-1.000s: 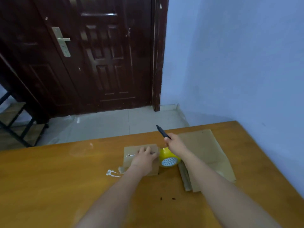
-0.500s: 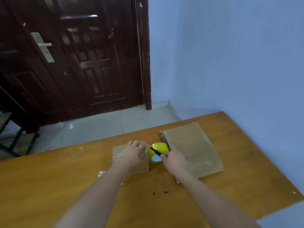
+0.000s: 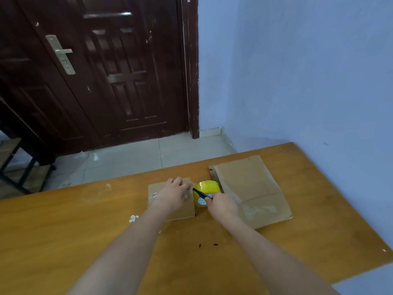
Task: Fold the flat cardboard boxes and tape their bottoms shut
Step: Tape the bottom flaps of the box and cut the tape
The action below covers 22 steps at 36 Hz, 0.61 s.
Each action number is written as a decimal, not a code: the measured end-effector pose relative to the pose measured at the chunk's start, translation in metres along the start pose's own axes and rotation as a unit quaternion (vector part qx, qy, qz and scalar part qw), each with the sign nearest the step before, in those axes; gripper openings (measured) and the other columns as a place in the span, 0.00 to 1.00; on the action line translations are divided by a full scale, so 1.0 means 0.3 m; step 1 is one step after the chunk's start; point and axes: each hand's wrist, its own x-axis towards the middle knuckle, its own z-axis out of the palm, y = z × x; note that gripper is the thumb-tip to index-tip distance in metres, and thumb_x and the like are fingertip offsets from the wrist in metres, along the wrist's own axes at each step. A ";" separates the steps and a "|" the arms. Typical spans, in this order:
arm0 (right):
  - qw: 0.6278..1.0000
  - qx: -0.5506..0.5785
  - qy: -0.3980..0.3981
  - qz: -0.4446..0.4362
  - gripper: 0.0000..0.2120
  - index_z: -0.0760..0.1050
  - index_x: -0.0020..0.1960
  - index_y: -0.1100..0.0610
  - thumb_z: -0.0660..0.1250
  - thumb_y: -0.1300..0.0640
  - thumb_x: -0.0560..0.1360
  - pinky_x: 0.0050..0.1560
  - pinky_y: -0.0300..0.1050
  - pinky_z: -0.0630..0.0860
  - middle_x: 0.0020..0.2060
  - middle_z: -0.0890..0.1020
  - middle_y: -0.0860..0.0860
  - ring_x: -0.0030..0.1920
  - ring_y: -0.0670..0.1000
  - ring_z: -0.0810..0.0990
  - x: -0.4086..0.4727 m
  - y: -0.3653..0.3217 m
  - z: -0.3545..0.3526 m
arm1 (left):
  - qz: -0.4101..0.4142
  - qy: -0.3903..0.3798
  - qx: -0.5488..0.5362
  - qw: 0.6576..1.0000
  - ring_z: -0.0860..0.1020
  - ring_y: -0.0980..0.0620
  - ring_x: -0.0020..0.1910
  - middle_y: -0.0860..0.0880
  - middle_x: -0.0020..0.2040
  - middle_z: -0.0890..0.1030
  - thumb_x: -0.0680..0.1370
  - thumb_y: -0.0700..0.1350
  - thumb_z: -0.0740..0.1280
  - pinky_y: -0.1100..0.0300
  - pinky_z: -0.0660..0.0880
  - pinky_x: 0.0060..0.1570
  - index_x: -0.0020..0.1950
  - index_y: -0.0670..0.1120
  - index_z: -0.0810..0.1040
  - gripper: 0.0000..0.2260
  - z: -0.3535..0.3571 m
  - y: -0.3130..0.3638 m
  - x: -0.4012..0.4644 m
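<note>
A small folded cardboard box point(image 3: 182, 211) stands on the wooden table point(image 3: 63, 241), and my left hand point(image 3: 174, 193) rests on top of it with the fingers spread over the far edge. Right beside the box sits a yellow tape roll point(image 3: 207, 188). My right hand point(image 3: 222, 206) grips a slim black cutter point(image 3: 201, 193) whose tip points left at the gap between roll and box. To the right lies a stack of flat cardboard boxes point(image 3: 251, 188).
A crumpled scrap of tape point(image 3: 133, 218) lies left of the box, and dark specks point(image 3: 207, 245) dot the table nearer me. The table's far edge runs just behind the boxes; a blue wall point(image 3: 308, 81) stands at the right, a dark door point(image 3: 106, 71) beyond.
My right hand has swung the black cutter down from pointing up and away to lying across the tape roll toward the box. My left hand has stayed on the box.
</note>
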 end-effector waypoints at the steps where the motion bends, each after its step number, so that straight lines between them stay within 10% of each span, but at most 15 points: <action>1: 1.000 -0.003 -0.001 -0.001 0.18 0.76 0.54 0.59 0.54 0.47 0.81 0.30 0.42 0.68 0.40 0.75 0.52 0.39 0.53 0.75 0.001 0.001 0.002 | -0.001 0.000 -0.001 1.000 0.64 0.44 0.62 0.47 0.66 0.66 0.82 0.48 0.56 0.52 0.67 0.62 0.74 0.52 0.61 0.20 -0.001 0.000 0.000; 11: 0.996 0.000 -0.087 0.011 0.13 0.75 0.49 0.59 0.56 0.53 0.80 0.41 0.44 0.73 0.41 0.75 0.52 0.41 0.53 0.75 -0.081 0.069 0.093 | 0.001 0.006 0.003 1.000 0.65 0.45 0.61 0.47 0.65 0.66 0.81 0.50 0.56 0.53 0.67 0.59 0.73 0.52 0.62 0.20 -0.002 -0.002 -0.004; 19: 0.970 0.043 -0.231 -0.062 0.08 0.70 0.48 0.58 0.54 0.57 0.81 0.29 0.39 0.65 0.34 0.70 0.49 0.32 0.48 0.70 -0.125 0.074 0.267 | -0.002 0.008 -0.007 1.000 0.65 0.45 0.62 0.47 0.66 0.66 0.81 0.50 0.56 0.53 0.67 0.60 0.74 0.53 0.61 0.20 0.002 -0.004 -0.006; 22: 0.963 0.046 -0.250 -0.088 0.11 0.72 0.57 0.61 0.53 0.59 0.81 0.40 0.39 0.70 0.50 0.74 0.56 0.54 0.55 0.76 -0.116 0.046 0.330 | -0.002 0.006 -0.010 1.000 0.65 0.45 0.62 0.47 0.67 0.66 0.81 0.50 0.56 0.53 0.67 0.61 0.74 0.53 0.61 0.20 0.001 -0.004 -0.005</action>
